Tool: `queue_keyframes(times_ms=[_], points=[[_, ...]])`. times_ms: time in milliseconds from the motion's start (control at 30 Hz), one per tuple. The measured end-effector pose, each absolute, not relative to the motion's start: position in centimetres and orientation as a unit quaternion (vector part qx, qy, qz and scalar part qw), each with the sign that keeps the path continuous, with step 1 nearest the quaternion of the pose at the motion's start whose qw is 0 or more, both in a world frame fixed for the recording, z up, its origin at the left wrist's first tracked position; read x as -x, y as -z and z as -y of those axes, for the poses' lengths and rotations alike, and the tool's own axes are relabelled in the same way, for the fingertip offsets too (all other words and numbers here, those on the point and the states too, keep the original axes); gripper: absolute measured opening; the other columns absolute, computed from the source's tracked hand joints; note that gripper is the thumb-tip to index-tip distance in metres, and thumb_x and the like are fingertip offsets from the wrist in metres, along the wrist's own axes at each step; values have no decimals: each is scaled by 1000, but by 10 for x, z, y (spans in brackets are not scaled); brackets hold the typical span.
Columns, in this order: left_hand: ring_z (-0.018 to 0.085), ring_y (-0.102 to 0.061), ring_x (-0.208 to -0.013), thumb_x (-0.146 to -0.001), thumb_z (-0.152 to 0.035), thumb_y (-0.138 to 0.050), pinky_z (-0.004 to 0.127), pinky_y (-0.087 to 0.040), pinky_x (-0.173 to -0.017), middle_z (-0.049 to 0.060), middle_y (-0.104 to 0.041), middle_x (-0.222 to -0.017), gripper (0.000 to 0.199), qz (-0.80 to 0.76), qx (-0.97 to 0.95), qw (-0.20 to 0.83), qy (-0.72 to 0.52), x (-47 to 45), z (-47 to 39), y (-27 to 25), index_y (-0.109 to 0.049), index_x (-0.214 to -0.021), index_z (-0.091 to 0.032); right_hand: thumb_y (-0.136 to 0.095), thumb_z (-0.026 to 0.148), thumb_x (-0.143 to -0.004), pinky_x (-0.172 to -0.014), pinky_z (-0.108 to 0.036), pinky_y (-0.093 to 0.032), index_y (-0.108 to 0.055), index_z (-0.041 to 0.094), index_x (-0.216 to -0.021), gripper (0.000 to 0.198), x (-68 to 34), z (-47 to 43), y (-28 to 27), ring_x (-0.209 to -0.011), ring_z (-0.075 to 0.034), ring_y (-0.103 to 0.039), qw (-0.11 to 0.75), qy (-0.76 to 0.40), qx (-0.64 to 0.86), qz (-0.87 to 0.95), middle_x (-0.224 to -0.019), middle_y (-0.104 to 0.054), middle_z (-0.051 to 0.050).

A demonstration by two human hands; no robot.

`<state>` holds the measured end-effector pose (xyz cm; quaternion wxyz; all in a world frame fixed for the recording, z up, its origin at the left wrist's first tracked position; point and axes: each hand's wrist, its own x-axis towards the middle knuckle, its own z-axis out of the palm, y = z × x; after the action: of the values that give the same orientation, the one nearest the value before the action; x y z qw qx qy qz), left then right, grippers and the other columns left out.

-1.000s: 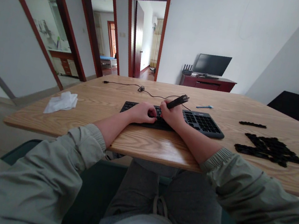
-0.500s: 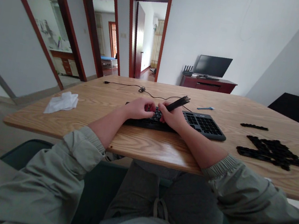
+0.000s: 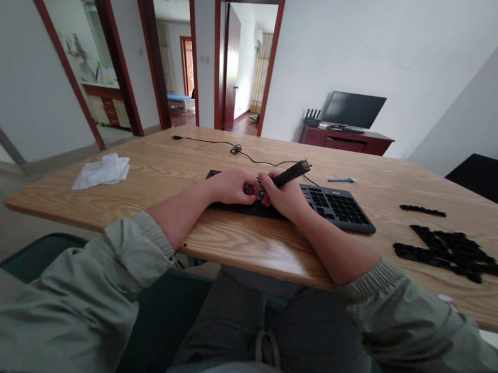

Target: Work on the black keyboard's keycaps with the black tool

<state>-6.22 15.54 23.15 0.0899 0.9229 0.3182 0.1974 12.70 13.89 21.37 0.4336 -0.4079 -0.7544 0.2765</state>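
Note:
A black keyboard (image 3: 347,210) lies near the table's front edge, its left and middle parts largely covered by my hands. My right hand (image 3: 286,196) is closed around a thick dark stick-shaped tool (image 3: 294,172), which slants up to the right. The tool's lower end is hidden in the fist, just over the keys. Close beside it, my left hand (image 3: 235,187) rests on the keyboard with its fingers curled and the tips together. Whatever those fingertips may hold is too small to make out.
A black cable (image 3: 272,163) runs behind the keyboard. A blue-handled brush-like item (image 3: 342,180) lies at the back. Small black pieces form a pile (image 3: 455,254) at the right, with a short row (image 3: 422,210) behind. White tissue (image 3: 102,171) lies at the left.
Both hands have shifted slightly to the left over the keyboard, with the dark tool still in my right hand. My left fingers have curled tighter and sit closer to the right hand.

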Motion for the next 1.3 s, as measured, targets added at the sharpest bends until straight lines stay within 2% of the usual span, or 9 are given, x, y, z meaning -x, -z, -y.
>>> queue_keyframes(times_ms=[200,433,600,767,1300], points=[[12,-59,-68,-74,-19,-63,23,-45,-64,1,-69,-77,12,-318,-924,76,-201,62,-154,-232,-71,-82,-15,-48,56,-93,-56,-30,-42,-57,21,-70,43,-130,-143,-212,-55,-16,-54,455,-202,410,764,-56,-56,-1],[13,-60,-68,-74,-20,-63,24,-44,-64,2,-69,-77,14,-330,-926,51,-174,60,-151,-234,-72,-83,-15,-49,57,-91,-59,-31,-40,-53,21,-63,46,-130,-145,-211,-58,-17,-53,434,-180,442,764,-58,-56,-2],[13,-59,-66,-76,-19,-60,24,-43,-62,2,-70,-76,12,-330,-934,16,-138,57,-147,-237,-71,-79,-16,-50,52,-92,-66,-31,-43,-60,21,-69,41,-129,-147,-208,-67,-19,-58,418,-156,428,786,-66,-63,-4],[15,-60,-69,-75,-20,-60,25,-44,-65,4,-70,-78,15,-331,-933,-22,-141,57,-148,-238,-72,-82,-16,-49,52,-92,-68,-32,-44,-61,21,-71,39,-130,-145,-210,-71,-20,-59,440,-144,415,783,-69,-64,-4],[19,-63,-76,-79,-21,-58,30,-45,-69,8,-72,-81,18,-345,-931,-75,-95,56,-144,-242,-75,-79,-16,-49,49,-92,-65,-31,-42,-57,21,-68,37,-127,-141,-212,-65,-18,-56,423,-174,423,782,-66,-61,-3]])
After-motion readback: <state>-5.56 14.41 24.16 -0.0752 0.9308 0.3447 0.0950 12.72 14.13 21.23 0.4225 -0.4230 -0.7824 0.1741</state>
